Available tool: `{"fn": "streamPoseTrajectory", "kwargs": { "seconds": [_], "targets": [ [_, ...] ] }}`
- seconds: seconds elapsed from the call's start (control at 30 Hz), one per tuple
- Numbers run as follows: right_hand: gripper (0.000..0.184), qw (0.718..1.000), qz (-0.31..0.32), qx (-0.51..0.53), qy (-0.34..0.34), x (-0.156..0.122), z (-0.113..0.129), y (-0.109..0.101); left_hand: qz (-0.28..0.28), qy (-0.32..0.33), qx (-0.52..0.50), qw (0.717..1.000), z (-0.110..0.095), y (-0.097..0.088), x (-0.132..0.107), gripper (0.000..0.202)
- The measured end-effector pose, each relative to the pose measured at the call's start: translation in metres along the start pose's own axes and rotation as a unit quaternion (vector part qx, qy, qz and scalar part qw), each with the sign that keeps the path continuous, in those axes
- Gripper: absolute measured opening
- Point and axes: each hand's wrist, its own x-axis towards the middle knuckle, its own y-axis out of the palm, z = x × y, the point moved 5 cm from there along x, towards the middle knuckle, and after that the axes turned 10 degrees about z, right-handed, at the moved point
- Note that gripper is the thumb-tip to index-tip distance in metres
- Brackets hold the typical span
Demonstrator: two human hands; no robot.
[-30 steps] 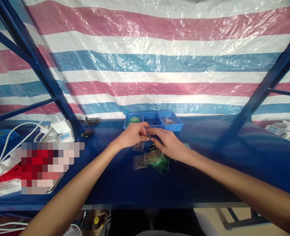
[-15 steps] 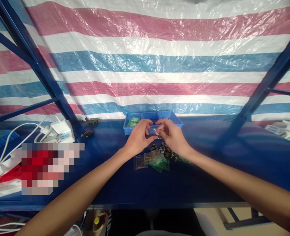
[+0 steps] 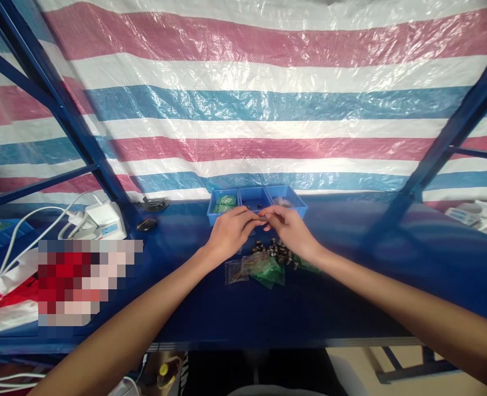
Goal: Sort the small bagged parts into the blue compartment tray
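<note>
My left hand (image 3: 232,231) and my right hand (image 3: 289,230) meet above the blue table, thumbs and fingertips pinched closely together. Between them is the edge of a small clear plastic bag, mostly hidden by the fingers; a bit of clear film shows under my left hand. Just behind stands a blue divided tray (image 3: 210,215), with green packets (image 3: 226,202) in its left compartment. Below my hands lie a pile of small dark metal screws or similar fittings (image 3: 280,252), a clear bag with brass-coloured pieces (image 3: 236,271) and green bags (image 3: 269,273).
To the left are a white power strip (image 3: 114,226) with cables, a black mouse-like object (image 3: 147,225) and a red-and-white package (image 3: 4,297), partly blurred. White items (image 3: 478,217) sit at the far right. Blue frame posts (image 3: 458,121) rise on both sides before a striped sheet.
My fingertips have drawn together and the clear bag between them has turned, showing much less of itself. My hands uncover more of the tray's middle and right compartments.
</note>
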Motion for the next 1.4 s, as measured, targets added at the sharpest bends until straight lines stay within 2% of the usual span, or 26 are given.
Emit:
{"fn": "streamPoseTrajectory", "kwargs": {
  "seconds": [0.17,0.33,0.47,0.67,0.9,1.2,1.4],
  "targets": [
    [0.030,1.000,0.010,-0.007,-0.014,-0.002,0.008,0.004,-0.032,-0.059,-0.001,0.998,0.006,-0.006,0.001,0.015],
    [0.026,1.000,0.013,0.013,-0.014,-0.002,0.012,0.004,-0.047,-0.068,-0.010,0.997,0.005,-0.011,0.002,0.025],
    [0.022,1.000,0.012,0.007,-0.012,-0.002,0.009,0.004,-0.037,-0.078,-0.053,0.995,0.007,-0.010,0.002,0.026],
    [0.018,0.997,0.013,-0.063,-0.030,-0.002,0.009,0.002,-0.026,-0.082,-0.081,0.993,0.010,-0.008,0.004,0.025],
    [0.015,0.974,-0.040,-0.207,-0.077,-0.003,0.018,-0.004,-0.023,-0.076,-0.100,0.992,0.011,-0.009,0.005,0.023],
    [0.016,0.985,-0.030,-0.167,-0.043,0.000,0.012,-0.006,-0.022,-0.082,-0.168,0.982,0.011,-0.009,0.007,0.011],
    [0.017,0.990,-0.026,-0.137,-0.015,0.001,0.011,-0.009,-0.014,-0.079,-0.131,0.988,0.011,-0.009,0.008,0.010]
  ]
}}
